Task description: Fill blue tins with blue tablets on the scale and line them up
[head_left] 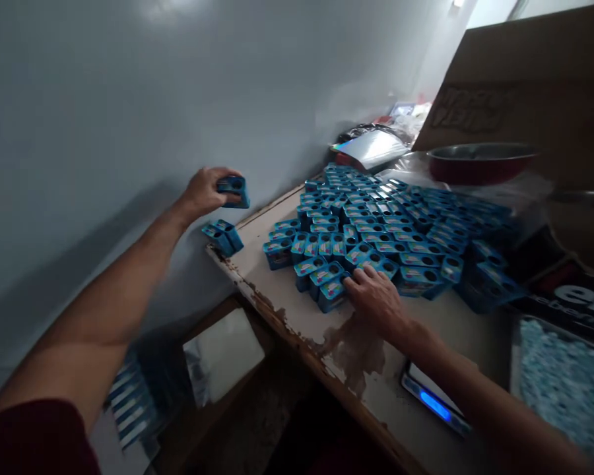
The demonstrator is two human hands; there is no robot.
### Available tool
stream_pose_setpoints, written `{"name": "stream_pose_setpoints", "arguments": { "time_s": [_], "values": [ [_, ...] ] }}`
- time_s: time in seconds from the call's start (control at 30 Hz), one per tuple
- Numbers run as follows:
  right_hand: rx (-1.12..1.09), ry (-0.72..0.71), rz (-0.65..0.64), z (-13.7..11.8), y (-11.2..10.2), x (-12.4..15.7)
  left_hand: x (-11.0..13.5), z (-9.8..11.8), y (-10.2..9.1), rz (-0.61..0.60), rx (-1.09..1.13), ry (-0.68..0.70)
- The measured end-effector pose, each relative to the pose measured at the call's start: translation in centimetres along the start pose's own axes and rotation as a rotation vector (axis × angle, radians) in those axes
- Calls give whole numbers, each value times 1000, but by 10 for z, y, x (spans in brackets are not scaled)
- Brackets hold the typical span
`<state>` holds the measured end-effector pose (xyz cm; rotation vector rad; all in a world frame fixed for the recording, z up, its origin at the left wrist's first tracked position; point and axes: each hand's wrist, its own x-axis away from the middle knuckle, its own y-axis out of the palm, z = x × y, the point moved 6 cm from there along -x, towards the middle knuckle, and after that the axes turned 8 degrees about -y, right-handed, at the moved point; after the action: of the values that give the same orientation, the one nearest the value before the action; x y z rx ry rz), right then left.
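Note:
My left hand is raised by the wall, its fingers and thumb closed around a small blue box with a dark round hole. Just below it, two similar blue boxes stand together at the table's left corner. My right hand rests at the front of a large cluster of blue boxes. Its curled fingers grip the side of a front blue box; the hand partly hides the boxes behind it. The boxes have a printed label and a round dark opening on top.
A scale with a lit blue display lies under my right forearm. A tray of pale blue pieces is at right. Behind stand a dark red bowl and a large carton. The worn table edge drops to an open box below.

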<state>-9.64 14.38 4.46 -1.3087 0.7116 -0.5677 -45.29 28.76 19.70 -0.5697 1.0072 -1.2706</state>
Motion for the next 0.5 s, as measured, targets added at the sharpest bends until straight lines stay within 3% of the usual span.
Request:
{"name": "stream_pose_setpoints", "arguments": {
  "time_s": [0.13, 0.27, 0.37, 0.5],
  "values": [
    [-98, 28, 27, 10, -1, 32, -39, -41, 47, -280, -15, -5],
    [-230, 172, 116, 25, -16, 100, -42, -84, 72, -446, -68, -6],
    [-295, 313, 169, 36, -31, 156, -37, -107, 85, -447, -127, 25],
    [-317, 503, 207, 47, -45, 214, -30, -116, 100, -286, -222, 63]
  ]
}}
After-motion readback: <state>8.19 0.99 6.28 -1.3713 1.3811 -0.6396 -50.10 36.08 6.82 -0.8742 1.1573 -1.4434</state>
